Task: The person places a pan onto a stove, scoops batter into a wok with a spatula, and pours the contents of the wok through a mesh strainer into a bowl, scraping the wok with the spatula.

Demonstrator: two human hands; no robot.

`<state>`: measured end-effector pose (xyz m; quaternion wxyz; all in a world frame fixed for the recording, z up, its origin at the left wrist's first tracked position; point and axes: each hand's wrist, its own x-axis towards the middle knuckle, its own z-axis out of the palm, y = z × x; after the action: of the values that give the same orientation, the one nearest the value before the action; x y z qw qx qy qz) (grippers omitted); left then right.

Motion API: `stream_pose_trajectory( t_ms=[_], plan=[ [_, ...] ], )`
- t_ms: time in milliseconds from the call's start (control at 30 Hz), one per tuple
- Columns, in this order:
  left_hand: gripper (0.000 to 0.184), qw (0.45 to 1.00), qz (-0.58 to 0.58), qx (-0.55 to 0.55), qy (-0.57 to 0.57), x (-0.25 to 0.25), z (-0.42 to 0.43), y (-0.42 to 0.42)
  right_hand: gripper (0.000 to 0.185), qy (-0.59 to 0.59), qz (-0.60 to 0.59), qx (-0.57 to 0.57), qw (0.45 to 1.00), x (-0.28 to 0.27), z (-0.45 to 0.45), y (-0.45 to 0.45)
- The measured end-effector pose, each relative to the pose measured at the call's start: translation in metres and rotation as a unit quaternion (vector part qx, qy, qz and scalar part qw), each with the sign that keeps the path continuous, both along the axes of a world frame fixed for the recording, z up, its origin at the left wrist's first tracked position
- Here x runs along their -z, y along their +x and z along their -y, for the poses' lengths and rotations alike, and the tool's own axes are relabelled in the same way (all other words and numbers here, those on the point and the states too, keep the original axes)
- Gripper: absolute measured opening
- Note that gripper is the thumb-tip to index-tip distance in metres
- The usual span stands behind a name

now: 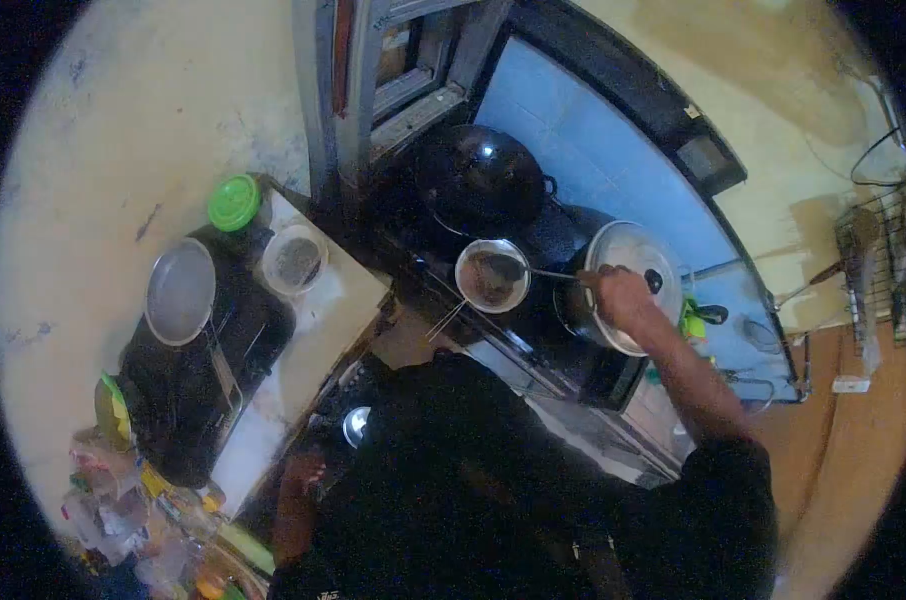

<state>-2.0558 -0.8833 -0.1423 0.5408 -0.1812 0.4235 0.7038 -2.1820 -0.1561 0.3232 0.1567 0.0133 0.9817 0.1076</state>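
My right hand point(621, 298) is closed round the thin handle of a long-handled spoon point(551, 273). The spoon's dark end reaches into a small saucepan point(465, 266) holding brownish contents, on the black stove top. Two thin handle rods stick out from this pan toward my body. Just beyond my right hand stands a large pot point(623, 243) with a pale lid and a black knob. Low at my left side is my left hand point(308, 470), near a shiny round metal piece point(356, 426); its fingers are too dim to make out.
A large black wok-like pan point(481, 180) sits at the back of the stove. On the left counter point(348, 300) are a grey frying pan point(181, 292), a white tub point(295, 260) and a green lid point(234, 203). Bags and packets point(113, 505) crowd the lower left. A wire rack point(873, 250) hangs right.
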Motion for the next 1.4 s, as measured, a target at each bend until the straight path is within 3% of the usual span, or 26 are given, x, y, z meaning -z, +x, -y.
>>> stream_pose_trajectory(
  t_ms=[33, 100, 133, 167, 200, 233, 300, 367, 433, 467, 600, 767, 800, 900, 967, 1033, 1167, 1233, 1300, 1400],
  plan=[
    [0.037, 0.991, -0.016, 0.044, -0.127, -0.007, -0.006, 0.001, 0.04, -0.007, -0.012, 0.002, 1.0, 0.005, 0.001, 0.011],
    [0.039, 0.917, -0.049, 0.131, -0.374, -0.021, -0.02, -0.003, 0.038, -0.028, -0.041, 0.01, 0.999, 0.012, 0.005, 0.031],
    [0.04, 0.975, 0.054, 0.07, -0.203, -0.011, -0.007, -0.003, 0.036, -0.041, -0.058, 0.016, 0.997, 0.013, 0.006, 0.039],
    [0.041, 0.988, 0.155, 0.005, -0.021, -0.002, 0.008, -0.005, 0.035, -0.054, -0.074, 0.021, 0.996, 0.015, 0.008, 0.046],
    [0.042, 0.953, 0.25, -0.06, 0.162, -0.002, 0.014, -0.008, 0.033, -0.06, -0.08, 0.032, 0.995, 0.016, 0.01, 0.052],
    [0.042, 0.927, 0.303, -0.095, 0.201, -0.001, 0.014, -0.003, 0.032, -0.066, -0.086, 0.041, 0.993, 0.017, 0.012, 0.056],
    [0.042, 0.953, 0.253, -0.084, 0.142, -0.003, 0.014, 0.007, 0.029, -0.073, -0.093, 0.064, 0.991, 0.026, 0.008, 0.063],
    [0.042, 0.991, 0.096, 0.023, -0.085, -0.011, 0.008, 0.016, 0.027, -0.076, -0.097, 0.094, 0.988, 0.047, -0.004, 0.071],
    [0.042, 0.968, 0.035, 0.1, -0.228, -0.018, -0.005, 0.023, 0.032, -0.053, -0.069, 0.071, 0.994, 0.027, 0.009, 0.07],
    [0.042, 0.964, 0.027, 0.11, -0.241, -0.02, -0.008, 0.023, 0.034, -0.041, -0.054, 0.059, 0.996, 0.02, 0.014, 0.069],
    [0.046, 0.979, 0.021, 0.073, -0.191, -0.011, -0.007, 0.033, 0.033, -0.12, -0.07, 0.094, 0.986, 0.015, 0.003, 0.067],
    [0.048, 0.99, 0.136, -0.043, 0.0, 0.0, -0.005, 0.032, 0.033, -0.2, -0.015, 0.194, 0.96, -0.021, -0.022, 0.044],
    [0.048, 0.985, 0.158, -0.066, 0.038, 0.0, -0.005, 0.03, 0.028, -0.2, -0.034, 0.153, 0.967, -0.03, -0.03, 0.037],
    [0.047, 0.988, 0.145, -0.041, 0.024, 0.003, -0.015, 0.024, 0.025, -0.199, -0.015, 0.17, 0.965, -0.039, -0.07, -0.004],
    [0.046, 0.992, 0.121, -0.026, -0.011, 0.003, -0.024, 0.024, 0.024, -0.193, -0.057, 0.044, 0.978, -0.02, -0.122, -0.042],
    [0.045, 0.993, 0.08, -0.01, -0.085, 0.0, -0.034, 0.027, 0.026, -0.166, 0.033, 0.092, 0.981, -0.05, -0.114, -0.092],
    [0.042, 0.984, 0.029, 0.01, -0.178, -0.014, -0.065, 0.038, 0.019, -0.038, 0.204, -0.081, 0.975, -0.036, -0.131, -0.193],
    [0.041, 0.979, 0.015, 0.011, -0.203, -0.02, -0.078, 0.045, 0.018, -0.019, 0.24, -0.035, 0.97, -0.033, -0.115, -0.218],
    [0.04, 0.976, 0.004, 0.011, -0.219, -0.024, -0.092, 0.057, 0.018, -0.041, 0.234, 0.096, 0.967, -0.036, -0.102, -0.236],
    [0.038, 0.973, -0.006, 0.012, -0.232, -0.027, -0.112, 0.076, 0.019, -0.101, 0.277, 0.155, 0.943, -0.006, -0.102, -0.257]
  ],
)
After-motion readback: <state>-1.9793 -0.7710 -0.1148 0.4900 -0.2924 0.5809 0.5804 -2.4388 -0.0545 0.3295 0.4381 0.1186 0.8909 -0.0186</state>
